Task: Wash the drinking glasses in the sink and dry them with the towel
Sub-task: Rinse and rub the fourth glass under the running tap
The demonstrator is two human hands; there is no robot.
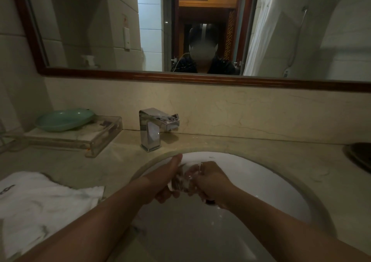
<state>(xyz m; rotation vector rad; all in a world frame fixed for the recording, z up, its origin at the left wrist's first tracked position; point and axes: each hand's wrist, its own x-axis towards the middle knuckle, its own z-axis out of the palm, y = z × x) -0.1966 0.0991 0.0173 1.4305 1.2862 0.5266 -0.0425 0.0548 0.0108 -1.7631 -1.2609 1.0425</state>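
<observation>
Both hands' fingers (208, 173) wrapped round glass (181, 179) over sink (261, 181), towel (44, 201) on marble counter (251, 147) — mirror (120, 31) behind.

Glass (181, 178) blurred between hands — towel (40, 203) cut off left.

I saw one clear, wet glass (181, 179) tilted over the white sink (261, 183); the white towel (40, 203) lay crumpled on the counter left of it.
</observation>
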